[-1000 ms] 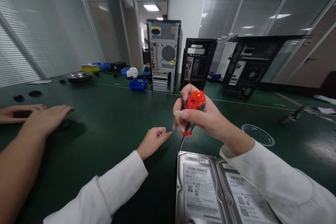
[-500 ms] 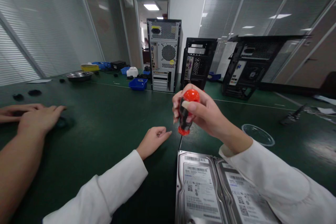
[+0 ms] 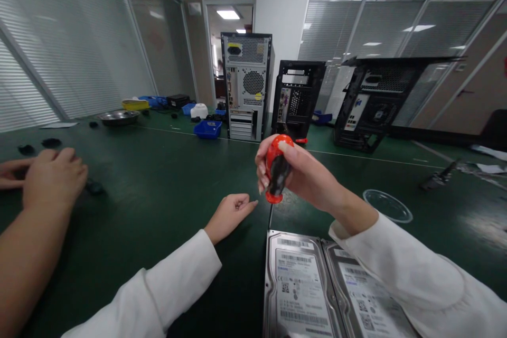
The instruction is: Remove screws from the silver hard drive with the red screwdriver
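Observation:
My right hand [image 3: 303, 169] is closed around the red and black handle of a screwdriver [image 3: 278, 171]. The thumb lies on the handle near its rounded red top. Its thin shaft points down to the far left corner of a silver hard drive [image 3: 303, 280] with a white label. A second hard drive [image 3: 366, 290] lies right beside the first, partly covered by my right sleeve. To the left of the screwdriver, my left hand [image 3: 232, 215] rests on the green table with its fingers curled and its thumb stretched forward. The inside of that fist is hidden.
Another person's hands [image 3: 53, 179] work at the left near a small dark object [image 3: 94, 187]. Three computer cases stand at the back: a tall grey one [image 3: 247, 87], a black one [image 3: 299, 97] and a tilted one [image 3: 376, 103]. A clear round lid [image 3: 388, 206] lies right.
The screwdriver handle has turned in my right hand, and my thumb has shifted up towards its top. The other person's near hand has drawn back slightly. My left hand has stayed put.

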The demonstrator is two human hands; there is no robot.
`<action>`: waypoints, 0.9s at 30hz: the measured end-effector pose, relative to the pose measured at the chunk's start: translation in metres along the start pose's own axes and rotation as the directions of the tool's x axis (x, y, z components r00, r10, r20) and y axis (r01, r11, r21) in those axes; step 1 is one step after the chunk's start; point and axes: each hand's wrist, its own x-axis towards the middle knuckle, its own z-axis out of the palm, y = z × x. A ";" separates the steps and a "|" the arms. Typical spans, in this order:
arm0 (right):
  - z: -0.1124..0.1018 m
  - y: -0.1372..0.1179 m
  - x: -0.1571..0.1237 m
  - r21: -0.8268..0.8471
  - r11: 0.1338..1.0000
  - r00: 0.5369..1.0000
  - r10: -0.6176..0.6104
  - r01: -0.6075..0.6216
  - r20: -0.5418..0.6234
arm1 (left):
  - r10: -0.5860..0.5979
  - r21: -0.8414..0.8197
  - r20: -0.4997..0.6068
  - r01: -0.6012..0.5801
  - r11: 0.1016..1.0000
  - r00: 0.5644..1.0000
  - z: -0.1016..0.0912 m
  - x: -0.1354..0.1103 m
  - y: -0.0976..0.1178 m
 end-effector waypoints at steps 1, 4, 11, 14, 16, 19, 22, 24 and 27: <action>0.000 0.001 0.000 -0.019 1.000 1.000 -0.005 0.005 -0.008 | 0.000 -0.001 0.003 0.000 1.000 1.000 0.000 0.000 0.000; -0.003 0.004 -0.002 -0.075 0.996 0.997 -0.058 0.055 -0.040 | -0.004 -0.005 0.007 0.004 1.000 1.000 -0.001 0.000 0.000; 0.001 0.004 0.001 -0.059 0.993 0.989 -0.111 0.106 -0.098 | 0.004 0.003 -0.008 -0.004 1.000 1.000 0.000 0.002 -0.001; 0.001 0.002 0.001 -0.087 0.993 0.988 -0.084 0.074 -0.128 | -0.005 0.005 -0.001 0.005 1.000 1.000 0.000 0.001 -0.002; 0.000 0.001 0.000 -0.089 0.994 0.990 -0.072 0.062 -0.120 | -0.008 0.004 -0.001 0.008 1.000 1.000 0.000 0.001 -0.002; 0.000 0.000 -0.001 -0.046 0.997 0.994 -0.067 0.063 -0.085 | -0.008 0.002 -0.001 0.008 1.000 1.000 0.000 0.000 -0.002; 0.001 0.001 -0.001 -0.007 0.998 0.995 -0.060 0.060 -0.074 | -0.010 0.001 -0.001 0.010 1.000 1.000 0.000 0.000 -0.002; 0.001 0.002 0.000 -0.009 0.998 0.994 -0.064 0.063 -0.094 | -0.010 0.004 0.000 0.010 1.000 1.000 0.000 0.001 -0.002; 0.000 0.002 0.001 -0.035 0.994 0.985 -0.103 0.099 -0.135 | -0.005 0.013 -0.004 0.005 1.000 1.000 0.000 0.000 -0.001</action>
